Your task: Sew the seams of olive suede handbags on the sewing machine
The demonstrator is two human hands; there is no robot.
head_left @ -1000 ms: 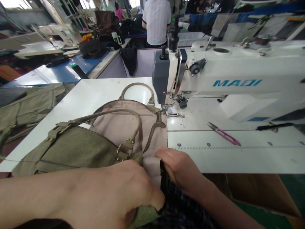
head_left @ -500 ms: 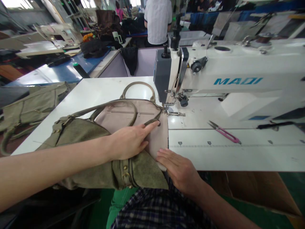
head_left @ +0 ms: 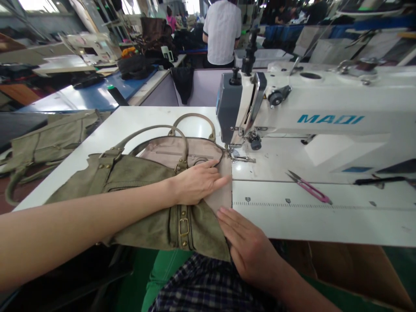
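Observation:
An olive-green handbag [head_left: 139,173] lies on the machine table, its pale pink lining [head_left: 224,190] spread beside the needle area of a white sewing machine [head_left: 325,104]. The lining's upper right edge reaches the presser foot [head_left: 228,149]. My left hand [head_left: 199,180] rests on the lining with its fingers stretched out, just in front of the foot. Nearer to me, my right hand [head_left: 243,236] lies over the lining's right edge, fingers extended and close together; its thumb is partly hidden. One bag handle [head_left: 152,128] arches up behind my left forearm, another handle [head_left: 191,115] lies farther back.
Pink-handled thread snips [head_left: 308,188] lie on the table [head_left: 276,216] right of the lining. Another olive bag [head_left: 55,143] sits at the left. Behind stand a blue table [head_left: 97,95], a second sewing machine [head_left: 92,45] and a person in a white shirt [head_left: 222,32].
My left hand has moved right across the lining and its fingers have spread. The bag's near handle has risen and the green front has shifted right. The view has tilted slightly.

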